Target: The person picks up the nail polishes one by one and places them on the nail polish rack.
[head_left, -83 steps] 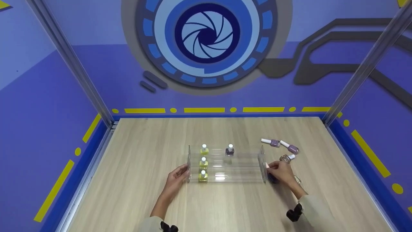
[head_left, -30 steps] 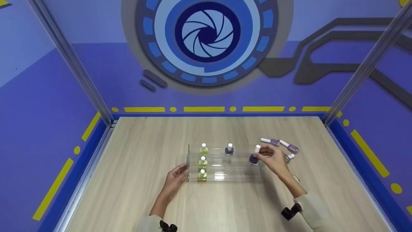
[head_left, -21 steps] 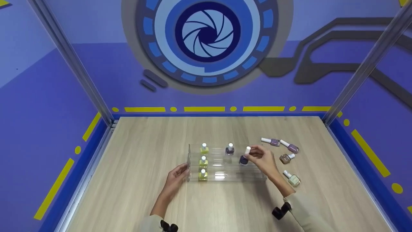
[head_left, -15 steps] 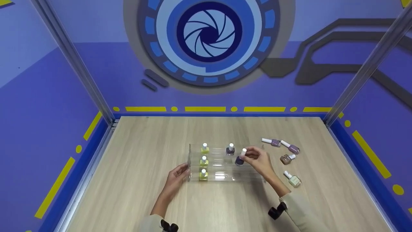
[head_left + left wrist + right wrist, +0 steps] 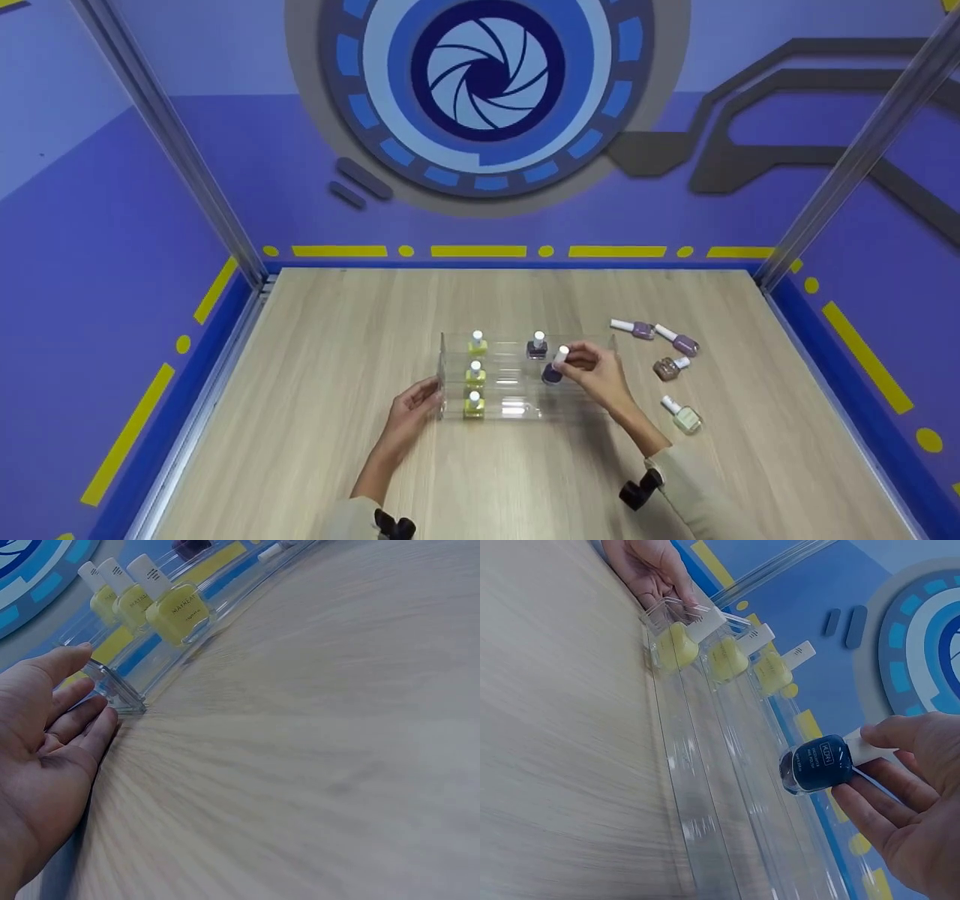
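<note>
Head: right hand (image 5: 598,375) pinches the dark blue bottle (image 5: 552,374) by its white cap (image 5: 562,355). Bottle is just left of that hand, body hanging lower; long axis close to upright, cap leaning right. It's over the clear rack (image 5: 514,409), around the middle tier, near side of the dark bottle (image 5: 536,346) standing in the far tier and slightly right of it. Right hand is clearly the nearer one; left hand (image 5: 415,411) is at the rack's left end.
Rack has three tiers, each with a yellow bottle upright at its left: far yellow bottle (image 5: 478,346), middle yellow bottle (image 5: 475,376), near yellow bottle (image 5: 474,407). Lying on the table (image 5: 337,337), right of rack: two purple bottles (image 5: 640,330) (image 5: 681,344), brown bottle (image 5: 666,369), pale green bottle (image 5: 685,419).

Left wrist: left hand relaxed, fingers loosely bent, tips against the left end panel (image 5: 122,690). Yellow bottles stand just right of it.

Right wrist: thumb and fingers on the cap, body pointing away from the palm. Can't tell if the base touches the rack.
</note>
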The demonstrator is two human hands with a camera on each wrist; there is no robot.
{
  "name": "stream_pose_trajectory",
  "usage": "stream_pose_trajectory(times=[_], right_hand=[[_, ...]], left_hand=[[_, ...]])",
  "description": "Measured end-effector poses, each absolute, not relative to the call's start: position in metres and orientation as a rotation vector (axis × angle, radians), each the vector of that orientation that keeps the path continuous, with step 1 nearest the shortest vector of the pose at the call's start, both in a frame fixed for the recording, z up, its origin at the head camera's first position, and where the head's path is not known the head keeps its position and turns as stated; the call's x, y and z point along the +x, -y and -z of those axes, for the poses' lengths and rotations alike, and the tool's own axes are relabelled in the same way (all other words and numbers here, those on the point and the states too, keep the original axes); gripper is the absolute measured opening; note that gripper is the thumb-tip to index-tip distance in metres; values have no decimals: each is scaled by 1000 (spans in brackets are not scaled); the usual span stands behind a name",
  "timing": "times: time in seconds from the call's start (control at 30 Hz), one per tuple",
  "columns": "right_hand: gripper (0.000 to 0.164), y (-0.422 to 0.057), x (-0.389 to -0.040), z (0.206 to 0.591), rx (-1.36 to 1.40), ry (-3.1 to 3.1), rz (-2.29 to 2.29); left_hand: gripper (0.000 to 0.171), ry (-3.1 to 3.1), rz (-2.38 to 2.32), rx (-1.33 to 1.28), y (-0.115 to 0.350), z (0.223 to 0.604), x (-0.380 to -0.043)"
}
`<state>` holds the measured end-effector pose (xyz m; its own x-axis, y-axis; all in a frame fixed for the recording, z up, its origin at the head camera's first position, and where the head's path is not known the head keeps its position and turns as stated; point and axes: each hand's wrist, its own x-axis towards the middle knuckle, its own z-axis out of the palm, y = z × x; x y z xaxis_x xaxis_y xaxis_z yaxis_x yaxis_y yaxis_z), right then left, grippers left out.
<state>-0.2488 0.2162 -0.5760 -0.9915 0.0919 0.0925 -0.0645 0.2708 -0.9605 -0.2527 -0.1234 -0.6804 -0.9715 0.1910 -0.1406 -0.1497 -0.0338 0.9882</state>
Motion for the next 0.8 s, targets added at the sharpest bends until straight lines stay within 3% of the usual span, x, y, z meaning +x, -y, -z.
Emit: stream_pose_trajectory(times=[0.8], right_hand=[[24, -204, -256, 602, 139, 2428, -1802]], left_hand=[[47, -1991, -2114, 64, 125, 679, -252]])
